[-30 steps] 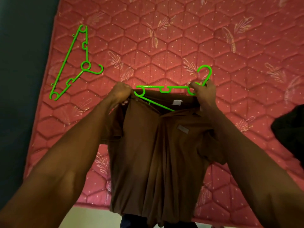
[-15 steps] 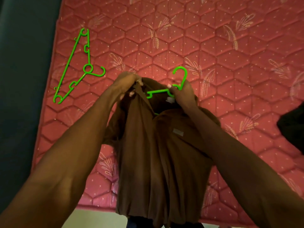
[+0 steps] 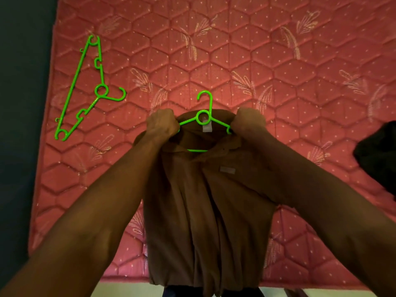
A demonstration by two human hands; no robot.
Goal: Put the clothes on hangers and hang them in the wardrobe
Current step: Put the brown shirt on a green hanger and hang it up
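A brown polo shirt [image 3: 205, 211] hangs in front of me over the red mattress, collar up. A green plastic hanger [image 3: 204, 112] sits inside its neck, hook pointing up and both arms running under the shoulders. My left hand [image 3: 162, 124] grips the shirt's left shoulder over the hanger's arm. My right hand [image 3: 248, 123] grips the right shoulder the same way. A second green hanger [image 3: 85, 88] lies flat on the mattress at the left.
The red quilted mattress [image 3: 278, 71] fills most of the view. A dark garment [image 3: 379, 155] lies at its right edge. A dark strip of floor or wall runs along the left. The wardrobe is out of view.
The hanger has swung from tilted and half outside the collar to upright and centred inside the neck. My hands have moved apart onto the two shoulders.
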